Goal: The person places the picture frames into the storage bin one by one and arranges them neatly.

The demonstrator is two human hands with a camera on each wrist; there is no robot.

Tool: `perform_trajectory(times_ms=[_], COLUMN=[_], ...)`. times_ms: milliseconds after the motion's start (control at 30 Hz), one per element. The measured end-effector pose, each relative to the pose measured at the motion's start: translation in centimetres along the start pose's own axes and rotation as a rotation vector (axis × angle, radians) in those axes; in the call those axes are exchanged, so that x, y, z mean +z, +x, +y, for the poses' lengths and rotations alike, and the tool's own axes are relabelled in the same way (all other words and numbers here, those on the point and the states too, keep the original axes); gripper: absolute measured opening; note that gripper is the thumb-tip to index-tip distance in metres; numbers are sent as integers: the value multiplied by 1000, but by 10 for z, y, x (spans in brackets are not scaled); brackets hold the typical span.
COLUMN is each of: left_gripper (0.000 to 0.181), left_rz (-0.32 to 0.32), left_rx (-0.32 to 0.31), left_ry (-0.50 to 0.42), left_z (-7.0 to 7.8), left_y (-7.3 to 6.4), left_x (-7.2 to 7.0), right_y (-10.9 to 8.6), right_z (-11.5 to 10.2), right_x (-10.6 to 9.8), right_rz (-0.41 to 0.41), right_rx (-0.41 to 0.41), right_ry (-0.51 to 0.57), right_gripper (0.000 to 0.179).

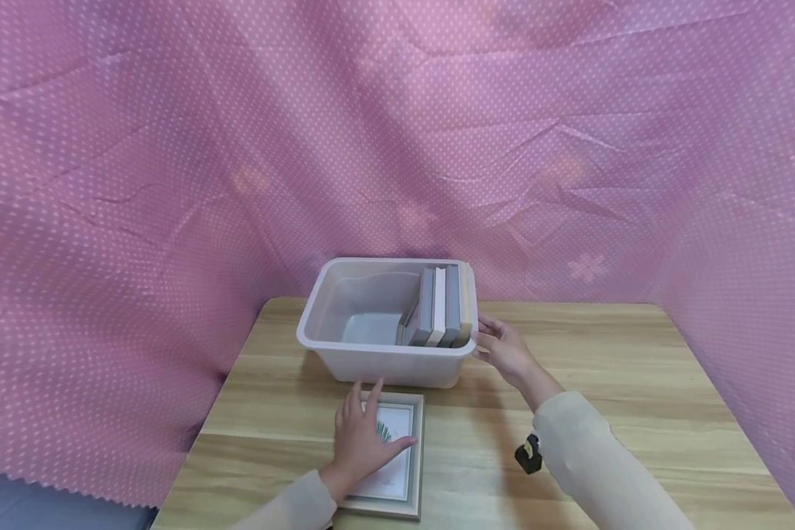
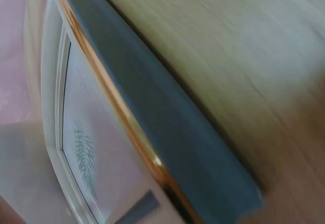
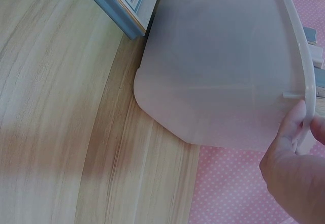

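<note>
A picture frame (image 1: 415,456) with a green leaf print lies face up on the table. My left hand (image 1: 361,445) is over it with the fingers spread and straight; whether the palm touches the glass, I cannot tell. The left wrist view shows the same picture frame (image 2: 147,102) close up, with a gold edge and a blue-grey side. Just behind it stands a white plastic bin (image 1: 384,364) holding several upright frames (image 1: 440,305) at its right end. My right hand (image 1: 506,357) pinches the bin's right front rim, fingers outside, as the right wrist view (image 3: 294,158) also shows.
Everything stands on a wood-grain table (image 1: 603,412). Pink dotted cloth (image 1: 397,147) hangs behind and at both sides, close to the bin's back. A black strap piece (image 1: 528,454) hangs at the right sleeve (image 1: 589,442).
</note>
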State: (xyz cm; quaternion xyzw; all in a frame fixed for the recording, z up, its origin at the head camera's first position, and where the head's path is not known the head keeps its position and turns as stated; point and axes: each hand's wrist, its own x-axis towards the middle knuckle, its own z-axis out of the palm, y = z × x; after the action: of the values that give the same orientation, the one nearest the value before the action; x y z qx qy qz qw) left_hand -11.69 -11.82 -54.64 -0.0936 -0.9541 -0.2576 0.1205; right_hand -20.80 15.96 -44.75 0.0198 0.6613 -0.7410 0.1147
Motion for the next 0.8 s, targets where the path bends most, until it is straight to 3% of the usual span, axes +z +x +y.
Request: perform_trajectory(times_ms=[333, 533, 800], left_gripper=[135, 142, 149], left_rz=[-121, -141, -191], left_rx=[-285, -392, -510], left_ry=[198, 254, 244], left_z=[9, 11, 14], left_y=[6, 13, 25], left_x=[19, 27, 33], right_y=[-1, -1, -1], right_z=[-1, -2, -1], right_x=[-1, 0, 1], right_rz=[8, 9, 10], right_rx=[5, 10, 8], right_ry=[12, 4, 9], right_gripper=[54, 54, 54])
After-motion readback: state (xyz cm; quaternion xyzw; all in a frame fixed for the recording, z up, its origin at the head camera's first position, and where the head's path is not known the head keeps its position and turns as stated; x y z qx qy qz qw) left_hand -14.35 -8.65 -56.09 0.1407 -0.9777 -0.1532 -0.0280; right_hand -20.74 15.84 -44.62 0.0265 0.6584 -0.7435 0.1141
